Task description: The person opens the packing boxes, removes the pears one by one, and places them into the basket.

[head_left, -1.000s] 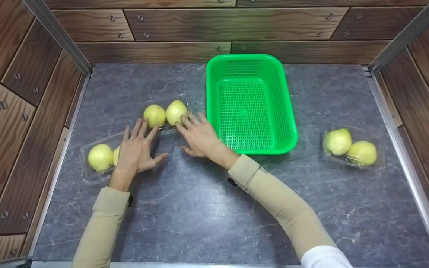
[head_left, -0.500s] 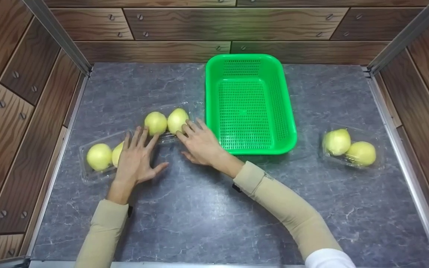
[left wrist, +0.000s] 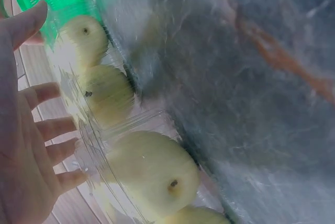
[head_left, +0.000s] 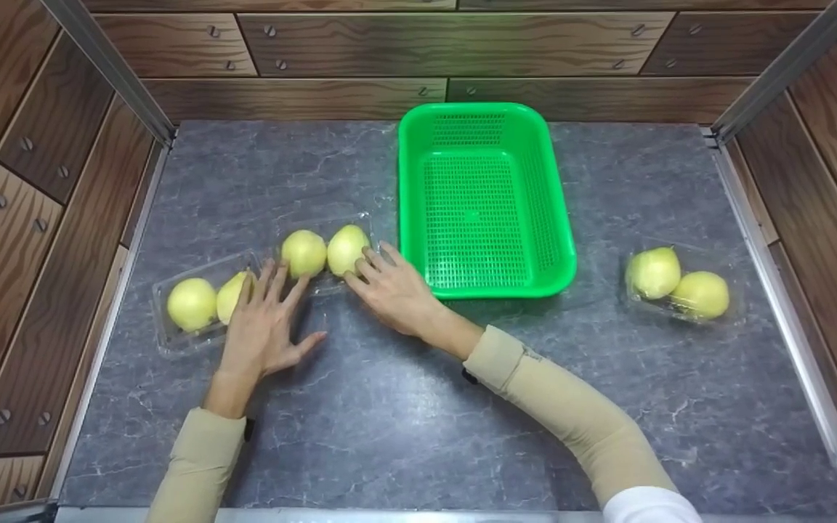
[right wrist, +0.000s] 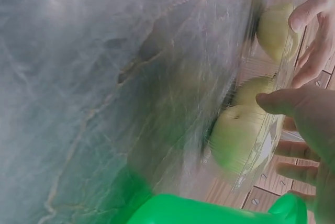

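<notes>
In the head view, two yellow pears (head_left: pixel 304 253) sit in a clear plastic box (head_left: pixel 324 219) left of the green basket (head_left: pixel 571 240). My right hand (head_left: pixel 398 298) rests its fingertips on this box's near right side, beside the right-hand pear (head_left: pixel 348 250). Fingers spread, my left hand (head_left: pixel 259 335) reaches to the left pear's near edge. Its palm and fingers overlap a second clear box (head_left: pixel 171 341) with two more pears (head_left: pixel 192 304) and partly hide one of them. The left wrist view shows the left fingers (left wrist: pixel 57 127) lying along the boxes.
A third clear box (head_left: pixel 734 319) with two pears (head_left: pixel 702 295) stands at the right on the grey marbled table (head_left: pixel 404 436). Wood-patterned walls (head_left: pixel 346 43) close off the back and both sides, with metal rails at the edges.
The middle box of pears has slid toward the person, with both hands drawing back alongside it. More of the left box's second pear now shows. Basket and right-hand box stay put.
</notes>
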Available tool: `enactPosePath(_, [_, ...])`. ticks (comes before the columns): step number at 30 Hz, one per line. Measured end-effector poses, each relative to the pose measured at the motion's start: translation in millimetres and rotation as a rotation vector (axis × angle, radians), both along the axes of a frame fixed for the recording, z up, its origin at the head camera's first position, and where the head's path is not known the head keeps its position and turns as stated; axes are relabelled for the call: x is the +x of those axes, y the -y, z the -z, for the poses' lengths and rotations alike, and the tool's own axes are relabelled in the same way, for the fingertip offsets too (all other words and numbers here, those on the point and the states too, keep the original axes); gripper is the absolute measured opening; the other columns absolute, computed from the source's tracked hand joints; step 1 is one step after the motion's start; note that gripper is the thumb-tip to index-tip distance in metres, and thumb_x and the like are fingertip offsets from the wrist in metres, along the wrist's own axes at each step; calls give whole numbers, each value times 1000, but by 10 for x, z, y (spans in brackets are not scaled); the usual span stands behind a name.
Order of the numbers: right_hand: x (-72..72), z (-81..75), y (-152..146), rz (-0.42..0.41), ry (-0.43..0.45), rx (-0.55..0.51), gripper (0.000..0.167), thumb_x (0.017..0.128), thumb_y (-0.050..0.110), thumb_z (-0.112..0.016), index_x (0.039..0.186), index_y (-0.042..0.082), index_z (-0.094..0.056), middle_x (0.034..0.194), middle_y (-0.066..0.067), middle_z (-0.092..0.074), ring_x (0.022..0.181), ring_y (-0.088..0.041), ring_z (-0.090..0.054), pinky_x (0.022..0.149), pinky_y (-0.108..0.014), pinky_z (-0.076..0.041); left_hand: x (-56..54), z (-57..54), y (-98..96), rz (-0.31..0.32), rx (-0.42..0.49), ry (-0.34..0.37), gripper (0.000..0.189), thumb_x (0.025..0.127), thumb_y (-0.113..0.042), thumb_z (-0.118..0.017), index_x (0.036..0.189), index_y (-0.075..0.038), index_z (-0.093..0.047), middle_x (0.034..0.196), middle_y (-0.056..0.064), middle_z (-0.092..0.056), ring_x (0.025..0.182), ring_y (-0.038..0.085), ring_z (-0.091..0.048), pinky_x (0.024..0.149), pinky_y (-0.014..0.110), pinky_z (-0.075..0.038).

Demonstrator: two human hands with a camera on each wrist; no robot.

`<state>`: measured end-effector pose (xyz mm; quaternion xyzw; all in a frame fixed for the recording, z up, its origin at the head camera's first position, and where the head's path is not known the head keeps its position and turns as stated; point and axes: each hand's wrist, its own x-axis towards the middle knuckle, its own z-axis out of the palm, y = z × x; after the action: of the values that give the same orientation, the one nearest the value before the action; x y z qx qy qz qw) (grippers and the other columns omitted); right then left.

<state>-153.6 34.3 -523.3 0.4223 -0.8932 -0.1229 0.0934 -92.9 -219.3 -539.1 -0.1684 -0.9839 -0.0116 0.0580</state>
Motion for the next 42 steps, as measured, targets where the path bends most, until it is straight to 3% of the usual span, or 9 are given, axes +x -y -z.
enactPosePath(6, [76,88,-37,-69,-150,-96,43,95,18,-72,137,25,-64,132,-1,-69,135,-26,-62,121,-44,-47,100,27,-6,7,39,-26,98,82,-70,-71,160,-16,-46,168,24,-38,158,44,-34,127,63,-34])
enactPosePath(10, [110,154,-54,-114,-266,-152,32,99,16,-66,130,25,-69,124,-1,-73,127,-24,-67,116,-42,-52,159,43,-11,13,41,-46,97,81,-70,-71,159,-16,-48,166,25,-40,157,45,-36,128,62,-33])
enactPosePath(13, [138,178,-74,-137,-306,-173,31,98,16,-67,128,25,-70,122,0,-73,124,-23,-69,114,-40,-54,195,57,-13,19,40,-60,98,81,-71,-71,158,-16,-48,166,24,-41,157,45,-37,128,62,-33])
enactPosePath(25, [252,243,-147,-205,-374,-249,25,98,18,-67,122,25,-71,117,3,-74,116,-20,-71,107,-35,-58,332,102,-14,48,91,-143,92,80,-69,-72,154,-16,-55,160,24,-50,150,47,-46,124,64,-38])
enactPosePath(32, [363,238,-194,-218,-331,-256,30,96,20,-70,125,28,-71,118,5,-73,114,-18,-72,88,-29,-63,365,96,-27,51,128,-168,86,80,-68,-72,146,-14,-61,154,24,-55,146,48,-49,122,64,-41])
enactPosePath(37, [457,233,-214,-225,-313,-248,32,97,21,-71,128,28,-71,119,6,-74,113,-17,-73,84,-25,-62,380,88,-35,48,174,-169,82,80,-68,-73,140,-12,-64,150,24,-58,145,49,-50,121,65,-41])
enactPosePath(42, [532,231,-222,-237,-309,-256,35,94,20,-73,128,28,-71,121,5,-73,113,-17,-72,75,-22,-60,349,67,-31,38,199,-159,89,81,-70,-70,146,-10,-59,149,24,-58,144,49,-51,122,65,-41])
